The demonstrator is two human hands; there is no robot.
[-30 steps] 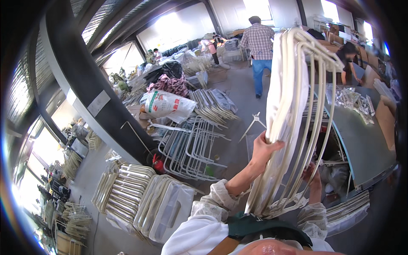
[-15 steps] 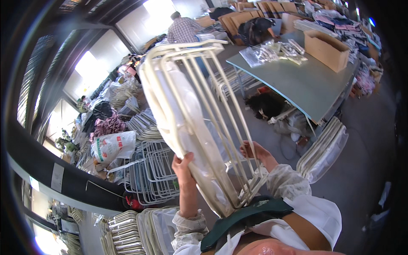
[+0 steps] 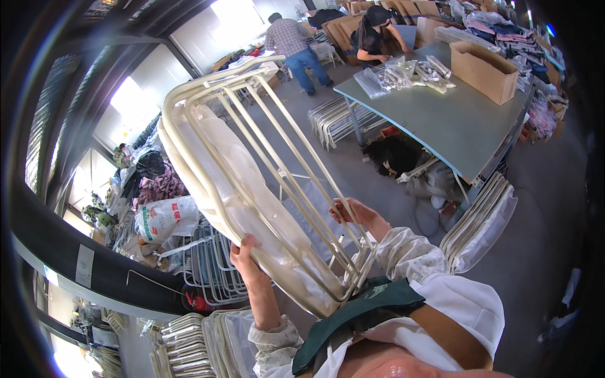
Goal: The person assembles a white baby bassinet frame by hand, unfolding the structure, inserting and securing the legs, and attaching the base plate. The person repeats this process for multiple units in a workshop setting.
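Observation:
A folded rack (image 3: pixel 211 135) of cream-coloured metal tubes leans up and away from my body, its lower end close to my dark green apron (image 3: pixel 359 315). Clear plastic film (image 3: pixel 242 189) hangs loosely along its left side. My left hand (image 3: pixel 249 259) is closed round the outer left tube, low on the rack. On the right side, the curled fingers of my right hand (image 3: pixel 354 215) grip at the thinner bars, which partly cover the fingertips.
Right of the rack, a grey-green table (image 3: pixel 454 126) carries small plastic-wrapped parts (image 3: pixel 403 75) and a cardboard box (image 3: pixel 482 72). Stacked racks stand lower left (image 3: pixel 189 340) and right (image 3: pixel 479 227). One person (image 3: pixel 372 38) works at the table; another (image 3: pixel 290 47) stands beyond.
The rack's upper end has swung left, and both my hands have moved left with it. The person at the table has straightened up from a bend.

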